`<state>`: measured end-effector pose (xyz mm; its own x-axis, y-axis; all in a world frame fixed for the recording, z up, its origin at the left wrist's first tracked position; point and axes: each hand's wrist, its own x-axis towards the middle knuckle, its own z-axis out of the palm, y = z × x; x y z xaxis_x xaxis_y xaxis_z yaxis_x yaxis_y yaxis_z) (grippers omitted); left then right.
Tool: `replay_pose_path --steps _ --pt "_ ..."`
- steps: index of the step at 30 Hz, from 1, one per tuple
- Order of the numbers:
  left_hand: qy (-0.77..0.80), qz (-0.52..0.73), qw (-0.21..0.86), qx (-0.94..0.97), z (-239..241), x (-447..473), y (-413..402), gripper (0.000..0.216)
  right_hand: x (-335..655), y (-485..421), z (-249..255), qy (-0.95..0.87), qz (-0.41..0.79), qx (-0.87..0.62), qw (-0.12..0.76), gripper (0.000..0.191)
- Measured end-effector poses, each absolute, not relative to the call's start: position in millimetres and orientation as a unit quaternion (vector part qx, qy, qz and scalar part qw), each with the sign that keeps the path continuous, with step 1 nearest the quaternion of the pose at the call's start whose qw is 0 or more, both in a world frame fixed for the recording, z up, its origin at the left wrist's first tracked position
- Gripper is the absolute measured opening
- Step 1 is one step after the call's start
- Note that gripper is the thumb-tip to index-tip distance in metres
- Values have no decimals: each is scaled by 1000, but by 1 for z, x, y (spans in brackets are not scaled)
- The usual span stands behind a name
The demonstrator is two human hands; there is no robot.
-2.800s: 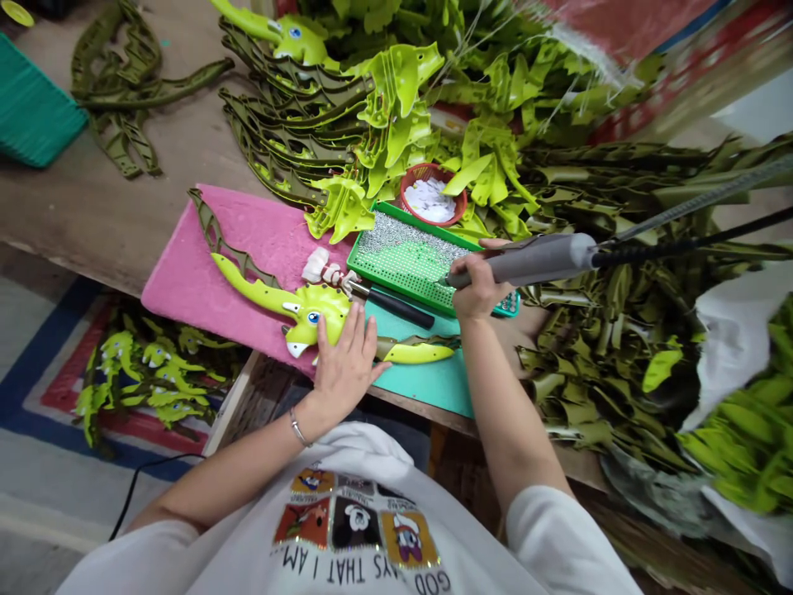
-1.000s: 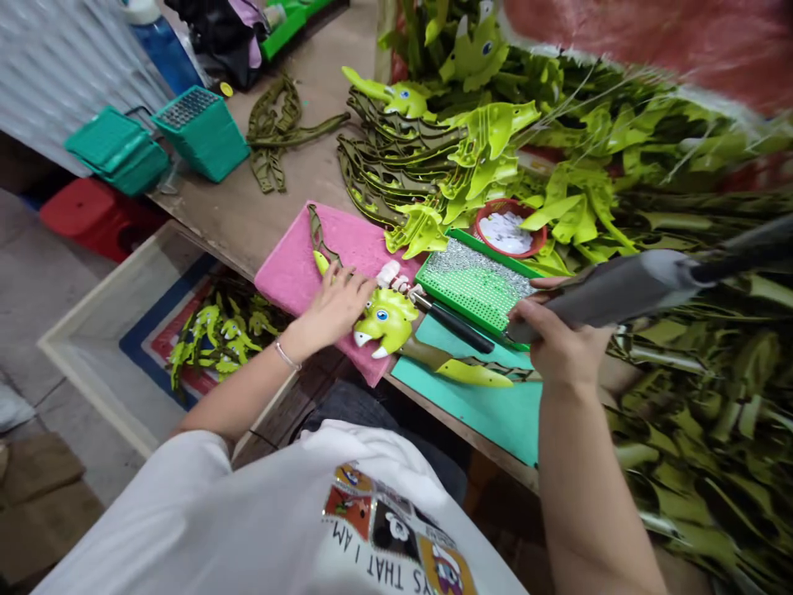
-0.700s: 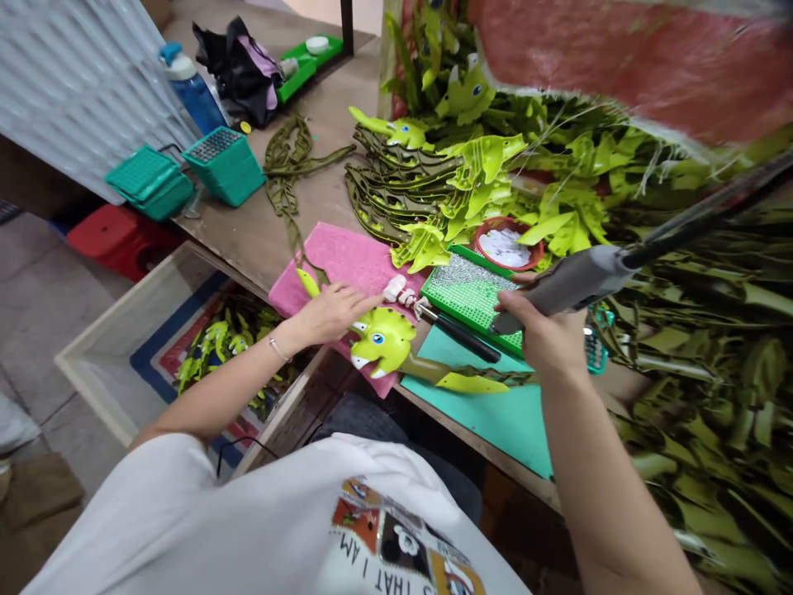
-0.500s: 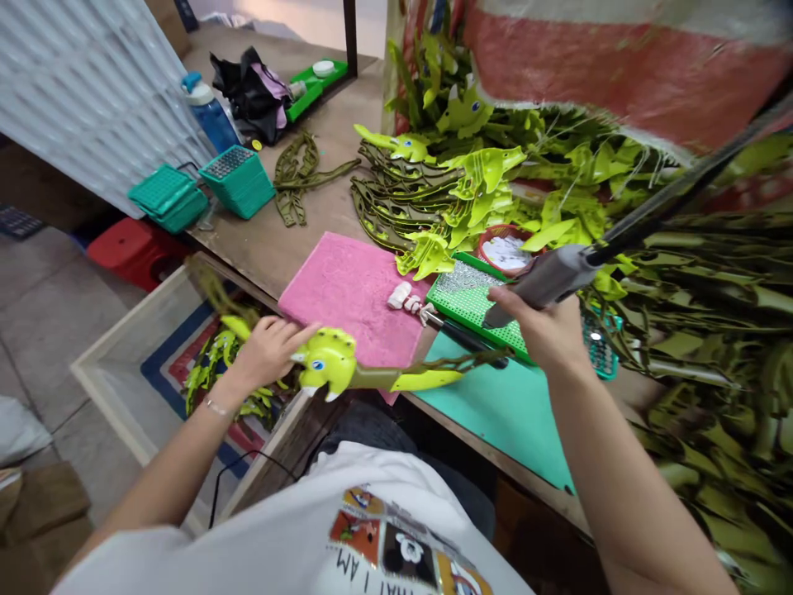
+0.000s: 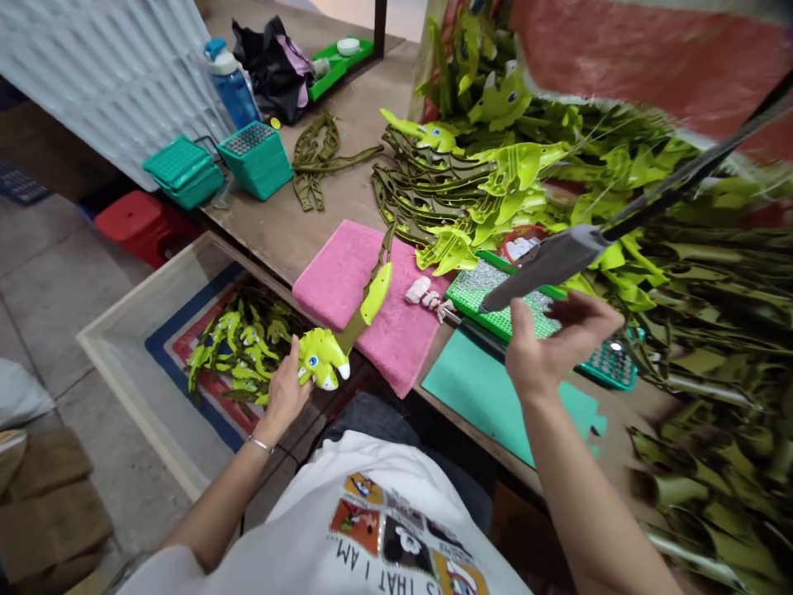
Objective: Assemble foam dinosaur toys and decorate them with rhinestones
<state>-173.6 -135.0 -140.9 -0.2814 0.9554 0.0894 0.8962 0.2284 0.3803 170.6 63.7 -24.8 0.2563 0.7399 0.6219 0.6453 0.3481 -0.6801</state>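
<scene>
My left hand (image 5: 286,395) is closed on the yellow-green head end of a plastic dinosaur-head toy (image 5: 320,357). The toy's olive and lime body slants away over the near edge of the pink pad (image 5: 334,264). My right hand (image 5: 554,343) hangs in the air with thumb and fingers apart, holding nothing. Just beyond it, a grey electric screwdriver (image 5: 538,268) hangs tilted from a dark cord. Below the screwdriver lies a green perforated tray (image 5: 477,289) of small metal screws. A black-handled tool (image 5: 486,337) with a white-wrapped end rests beside the tray.
Lime and olive toy parts (image 5: 434,186) are heaped along the back and right. A low bin (image 5: 140,405) at left holds several similar toys. Teal baskets (image 5: 257,161), a blue bottle (image 5: 232,91) and a black bag (image 5: 273,70) stand farther back. A turquoise mat (image 5: 477,397) covers the front edge.
My right hand has let go of the electric screwdriver and opened. The toy in my left hand has swung from pointing right to pointing away over the pink pad.
</scene>
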Motion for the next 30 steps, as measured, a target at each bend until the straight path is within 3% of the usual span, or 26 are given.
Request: replay_pose_path --steps 2,4,6,8,12,17,22,24,28,30 --pt "788 159 99 586 -138 -169 -129 90 172 48 -41 -687 -30 -552 472 30" --pt "790 141 123 584 -132 -164 -126 88 173 37 -56 -770 -48 -544 330 17" --pt "783 142 154 586 -126 -159 -123 87 173 32 -69 -810 -43 -549 203 23" --pt "776 148 184 585 -119 -154 -121 88 173 33 -77 -819 -39 -555 139 32" --pt "781 126 207 575 -107 -147 -118 91 171 41 -75 -821 -22 -555 133 42" --pt "805 55 168 567 -93 -139 -120 86 159 27 -35 -826 20 -545 144 40" --pt "808 23 173 563 -84 -130 -121 84 130 1 -4 -880 142 -410 193 42" --pt "810 14 184 556 -81 -128 -121 85 116 -2 -7 -898 163 -379 152 44" --pt "811 6 187 554 -75 -124 -121 85 93 5 -9 -916 122 -382 -16 47" --pt "812 2 181 555 -72 -122 -122 85 89 8 1 -920 100 -376 -31 48"
